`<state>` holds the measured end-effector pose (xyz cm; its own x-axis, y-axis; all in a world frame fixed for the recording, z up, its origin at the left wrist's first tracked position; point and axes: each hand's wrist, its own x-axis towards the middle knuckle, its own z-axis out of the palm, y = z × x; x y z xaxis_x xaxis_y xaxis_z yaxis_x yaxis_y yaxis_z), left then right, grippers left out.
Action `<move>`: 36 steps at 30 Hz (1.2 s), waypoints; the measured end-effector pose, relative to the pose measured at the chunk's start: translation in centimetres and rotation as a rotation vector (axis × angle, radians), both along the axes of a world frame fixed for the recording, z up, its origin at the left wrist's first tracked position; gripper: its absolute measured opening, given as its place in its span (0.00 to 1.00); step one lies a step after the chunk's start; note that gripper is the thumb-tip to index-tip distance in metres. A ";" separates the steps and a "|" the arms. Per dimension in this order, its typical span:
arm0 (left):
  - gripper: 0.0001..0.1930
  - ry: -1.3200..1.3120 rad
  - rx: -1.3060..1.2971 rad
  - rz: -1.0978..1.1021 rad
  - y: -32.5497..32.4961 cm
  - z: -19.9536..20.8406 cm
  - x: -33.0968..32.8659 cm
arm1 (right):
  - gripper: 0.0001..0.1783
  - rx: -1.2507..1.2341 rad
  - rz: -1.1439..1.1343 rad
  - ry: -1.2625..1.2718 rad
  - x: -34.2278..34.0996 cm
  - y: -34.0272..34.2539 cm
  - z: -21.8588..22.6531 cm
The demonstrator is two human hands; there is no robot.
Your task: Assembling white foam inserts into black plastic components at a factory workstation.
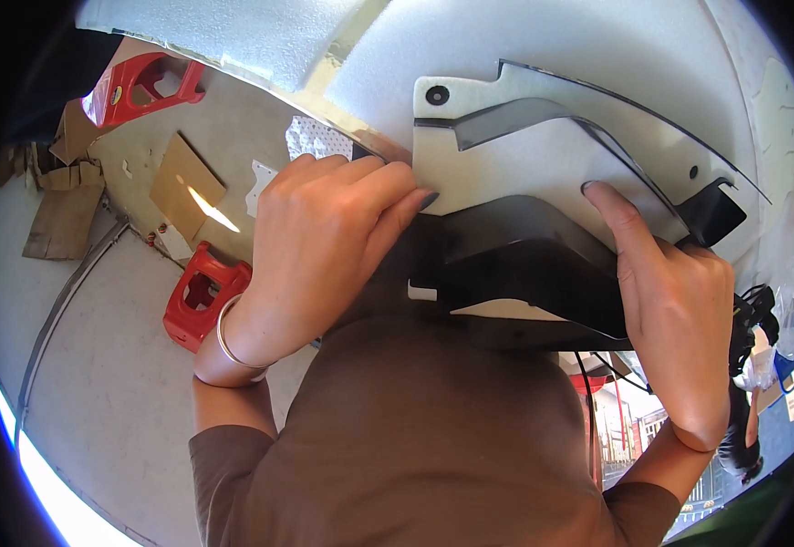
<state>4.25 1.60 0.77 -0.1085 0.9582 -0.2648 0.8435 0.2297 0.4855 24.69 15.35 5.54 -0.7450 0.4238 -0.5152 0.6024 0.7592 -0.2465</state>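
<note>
A black moulded plastic part with a white felt-like pad on its face is held in front of my body. The pad has a dark round hole near its upper left corner, and black raised ribs curve across it. My left hand, with a bangle on the wrist, is closed at the pad's left edge, thumb and curled fingers pinching there. My right hand grips the right side. Its thumb lies on the white pad, while its other fingers are mostly hidden behind the part.
Beyond the part is a surface covered with white foam sheeting. Two red plastic stools stand on the floor at left, near flat cardboard pieces and a dark cable. At right are clear plastic wrap and another person.
</note>
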 end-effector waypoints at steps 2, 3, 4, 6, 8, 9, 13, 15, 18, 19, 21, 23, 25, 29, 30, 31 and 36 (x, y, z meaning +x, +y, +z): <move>0.07 -0.012 0.005 -0.002 0.1 0.0 0.0 | 0.22 -0.016 -0.015 0.021 0.0 0.0 0.0; 0.07 -0.017 -0.002 -0.001 0.1 0.0 0.0 | 0.22 -0.005 -0.006 0.006 -0.1 0.0 0.1; 0.07 -0.022 -0.009 0.001 0.1 0.0 0.0 | 0.22 0.005 0.003 -0.009 -0.2 0.0 0.2; 0.07 -0.043 -0.011 0.012 0.1 -0.1 -0.2 | 0.22 0.008 0.006 -0.014 -0.3 -0.1 0.1; 0.08 -0.067 -0.010 0.018 0.2 -0.3 -0.3 | 0.22 0.014 0.004 -0.021 -0.3 -0.1 0.2; 0.10 -0.097 -0.023 0.036 0.3 -0.5 -0.4 | 0.21 0.028 0.009 -0.021 -0.2 -0.1 0.1; 0.15 -0.120 -0.176 0.094 0.5 -0.2 -0.6 | 0.22 0.019 -0.003 0.001 -0.1 -0.1 0.2; 0.17 -0.116 -0.276 0.108 0.6 0.0 -0.8 | 0.22 0.020 0.008 0.008 0.1 0.0 0.2; 0.19 -0.043 -0.351 0.071 0.4 0.3 -1.0 | 0.23 -0.007 0.004 0.051 0.9 0.4 0.2; 0.19 0.027 -0.338 0.035 0.2 0.4 -1.0 | 0.23 -0.047 0.002 0.091 1.1 0.6 0.1; 0.16 0.028 -0.207 -0.052 0.0 2.6 -1.3 | 0.22 -0.110 -0.016 0.121 1.6 1.3 1.1; 0.15 0.023 -0.080 -0.127 0.2 3.6 -0.8 | 0.22 -0.179 -0.024 0.148 2.3 1.5 2.6; 0.16 -0.284 0.378 -0.252 1.2 3.9 0.7 | 0.20 -0.248 -0.132 0.289 3.6 1.8 3.7; 0.28 -0.303 0.370 -0.405 3.5 2.6 1.9 | 0.16 -0.173 -0.161 0.269 6.1 1.9 4.0; 0.29 -0.295 0.341 -0.428 3.7 2.7 1.7 | 0.16 -0.168 -0.165 0.269 6.6 2.1 4.3; 0.30 -0.296 0.312 -0.453 3.9 2.7 1.5 | 0.15 -0.200 -0.242 0.257 7.3 2.1 5.0; 0.23 -0.198 0.316 -0.418 3.7 3.1 1.1 | 0.15 -0.157 -0.361 0.244 9.9 2.8 6.1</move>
<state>5.31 5.25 3.92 0.3202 0.9451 0.0651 0.7172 -0.2867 0.6352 34.58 18.13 11.65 -0.6716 0.6090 -0.4220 0.7314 0.4537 -0.5092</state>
